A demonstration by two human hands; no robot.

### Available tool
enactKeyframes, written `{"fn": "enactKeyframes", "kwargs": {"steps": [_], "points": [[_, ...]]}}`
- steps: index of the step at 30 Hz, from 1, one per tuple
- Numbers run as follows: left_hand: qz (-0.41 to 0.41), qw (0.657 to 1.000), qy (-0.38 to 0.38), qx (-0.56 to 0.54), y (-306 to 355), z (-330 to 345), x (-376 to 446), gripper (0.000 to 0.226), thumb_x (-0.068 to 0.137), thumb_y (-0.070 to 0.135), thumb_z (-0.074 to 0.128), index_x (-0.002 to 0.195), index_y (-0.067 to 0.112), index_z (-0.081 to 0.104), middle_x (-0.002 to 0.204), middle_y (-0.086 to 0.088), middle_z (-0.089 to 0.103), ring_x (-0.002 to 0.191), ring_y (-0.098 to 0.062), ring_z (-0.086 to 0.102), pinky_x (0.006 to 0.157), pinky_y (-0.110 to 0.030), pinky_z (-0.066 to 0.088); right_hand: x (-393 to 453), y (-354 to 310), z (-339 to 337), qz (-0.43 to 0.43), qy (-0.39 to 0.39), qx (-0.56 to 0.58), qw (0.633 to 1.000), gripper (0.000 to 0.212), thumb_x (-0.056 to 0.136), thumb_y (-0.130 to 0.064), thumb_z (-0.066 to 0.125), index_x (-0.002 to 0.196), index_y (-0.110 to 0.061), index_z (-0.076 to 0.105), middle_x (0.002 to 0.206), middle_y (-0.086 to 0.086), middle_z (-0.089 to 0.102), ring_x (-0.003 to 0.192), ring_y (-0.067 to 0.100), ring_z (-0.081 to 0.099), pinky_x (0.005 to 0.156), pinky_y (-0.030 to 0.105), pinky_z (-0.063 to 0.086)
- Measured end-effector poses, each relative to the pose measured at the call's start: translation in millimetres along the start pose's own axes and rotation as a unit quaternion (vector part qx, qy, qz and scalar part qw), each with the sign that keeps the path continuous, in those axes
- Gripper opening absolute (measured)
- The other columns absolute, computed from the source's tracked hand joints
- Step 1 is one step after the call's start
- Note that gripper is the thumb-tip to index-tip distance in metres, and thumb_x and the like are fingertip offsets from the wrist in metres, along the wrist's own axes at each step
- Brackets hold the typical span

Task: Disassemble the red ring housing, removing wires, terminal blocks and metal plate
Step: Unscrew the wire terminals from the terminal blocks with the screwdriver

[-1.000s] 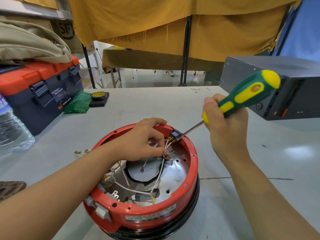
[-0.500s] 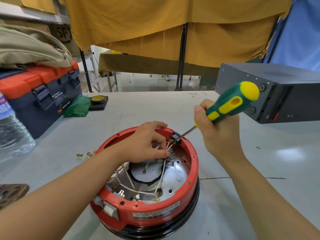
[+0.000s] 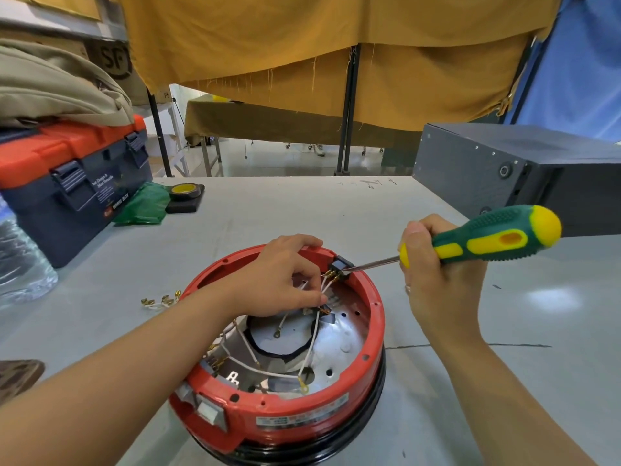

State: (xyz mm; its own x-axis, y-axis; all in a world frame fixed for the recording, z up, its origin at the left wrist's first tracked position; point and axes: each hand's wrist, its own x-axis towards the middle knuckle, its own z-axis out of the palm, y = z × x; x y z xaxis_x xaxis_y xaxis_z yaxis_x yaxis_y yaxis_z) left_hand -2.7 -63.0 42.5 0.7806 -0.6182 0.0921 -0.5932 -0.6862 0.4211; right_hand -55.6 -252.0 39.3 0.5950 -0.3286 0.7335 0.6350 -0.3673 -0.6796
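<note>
At the far rim of the red ring housing (image 3: 279, 417), my right hand (image 3: 437, 280) grips the screwdriver (image 3: 484, 240) against the terminal block (image 3: 338, 266) while my left hand (image 3: 279, 280) pinches its white wires (image 3: 316, 331); next, I judge, comes prying it free.

Wired red ring housing (image 3: 285, 412) on table

Head-worn camera looks forward and down, close over the table (image 3: 268, 210).
</note>
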Motion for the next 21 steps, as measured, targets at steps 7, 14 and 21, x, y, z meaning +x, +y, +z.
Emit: {"fn": "enactKeyframes", "kwargs": {"steps": [7,14,21], "points": [[0.001,1.000,-0.002,-0.001,1.4,-1.0,-0.3,0.020,0.083,0.035,0.068,0.068,0.023,0.065,0.147,0.010,0.029,0.131,-0.010,0.026,0.098,-0.025,0.022,-3.4,0.8,-3.9,0.024,0.001,0.006,1.000,0.044,0.082,-0.035,0.047,0.059,0.002,0.040,0.047,0.010,0.037,0.045,0.027,0.036,0.045,0.035,0.032],[-0.001,1.000,-0.003,-0.004,-0.2,-0.4,0.2,0.018,0.083,0.035,0.068,0.073,0.019,0.068,0.148,0.011,0.029,0.132,-0.008,0.023,0.099,-0.025,0.021,-3.2,-1.0,-4.2,0.025,0.007,-0.006,1.000,0.047,0.082,-0.038,0.047,0.061,0.004,0.042,0.047,0.010,0.039,0.046,0.027,0.038,0.045,0.039,0.035],[-0.004,1.000,-0.004,-0.005,0.4,-0.5,0.5,0.017,0.083,0.034,0.068,0.074,0.019,0.069,0.148,0.011,0.029,0.133,-0.008,0.023,0.101,-0.026,0.022,-2.7,0.4,-4.3,0.029,0.002,-0.007,1.000,0.044,0.082,-0.038,0.047,0.060,-0.001,0.044,0.047,0.007,0.040,0.046,0.025,0.039,0.047,0.033,0.034]]}}
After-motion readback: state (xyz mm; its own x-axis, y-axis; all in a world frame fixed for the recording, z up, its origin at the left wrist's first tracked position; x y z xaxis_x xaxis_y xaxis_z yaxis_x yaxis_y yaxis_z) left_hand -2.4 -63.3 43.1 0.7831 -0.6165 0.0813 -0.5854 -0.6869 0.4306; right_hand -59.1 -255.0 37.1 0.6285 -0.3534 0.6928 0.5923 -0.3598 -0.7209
